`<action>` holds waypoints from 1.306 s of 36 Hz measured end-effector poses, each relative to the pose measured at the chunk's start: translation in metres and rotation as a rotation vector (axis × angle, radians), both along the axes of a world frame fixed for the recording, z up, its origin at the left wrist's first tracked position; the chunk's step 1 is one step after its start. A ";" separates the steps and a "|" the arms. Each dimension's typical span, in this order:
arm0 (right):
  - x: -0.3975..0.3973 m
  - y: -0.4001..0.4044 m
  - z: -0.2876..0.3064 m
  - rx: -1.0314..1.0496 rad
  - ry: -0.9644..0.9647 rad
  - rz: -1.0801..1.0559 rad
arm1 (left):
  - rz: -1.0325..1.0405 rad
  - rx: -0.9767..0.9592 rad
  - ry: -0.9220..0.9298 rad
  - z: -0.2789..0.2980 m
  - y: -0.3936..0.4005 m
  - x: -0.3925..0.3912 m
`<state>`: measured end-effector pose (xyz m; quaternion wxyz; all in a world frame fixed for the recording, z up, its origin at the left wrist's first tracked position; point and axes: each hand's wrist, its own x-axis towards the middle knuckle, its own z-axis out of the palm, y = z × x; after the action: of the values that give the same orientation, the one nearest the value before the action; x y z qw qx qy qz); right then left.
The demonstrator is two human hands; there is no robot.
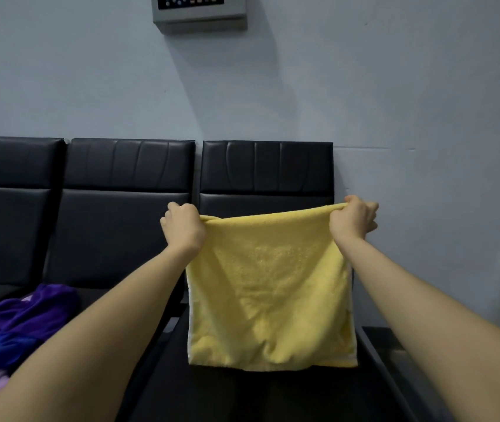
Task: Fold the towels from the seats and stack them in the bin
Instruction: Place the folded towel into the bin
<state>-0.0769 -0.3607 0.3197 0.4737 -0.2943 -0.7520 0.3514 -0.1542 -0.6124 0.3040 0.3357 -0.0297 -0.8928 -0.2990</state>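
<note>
Yellow towel (271, 295) hangs over the right seat (273, 394), doubled over. Your left hand (183, 228) and right hand (352, 219) each pinch a top corner, likely to pull the fold edge taut and square it. Top edge runs 9 to 3; free end points to 6, bottom hem near the cushion. Purple towels (26, 321) at 8. Bin not in view.

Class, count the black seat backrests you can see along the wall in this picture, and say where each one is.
3: one backrest at the far left, cut by the frame edge; one in the middle; one on the right, behind the held yellow towel. More may lie out of view.
</note>
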 end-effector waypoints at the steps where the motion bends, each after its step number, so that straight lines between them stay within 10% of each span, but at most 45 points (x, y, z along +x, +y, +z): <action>1: 0.000 0.000 0.001 0.003 -0.010 0.004 | 0.003 -0.020 -0.003 0.002 0.000 0.001; 22: 0.010 0.009 -0.002 0.607 -0.368 -0.144 | 0.030 -0.421 0.003 0.014 -0.003 0.003; 47: 0.004 0.024 -0.018 0.237 -0.297 0.273 | -0.066 -0.649 0.008 -0.002 -0.005 -0.006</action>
<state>-0.0732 -0.3370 0.3015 0.3372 -0.1805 -0.8823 0.2742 -0.1598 -0.6169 0.3018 0.3025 -0.1652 -0.9387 -0.0092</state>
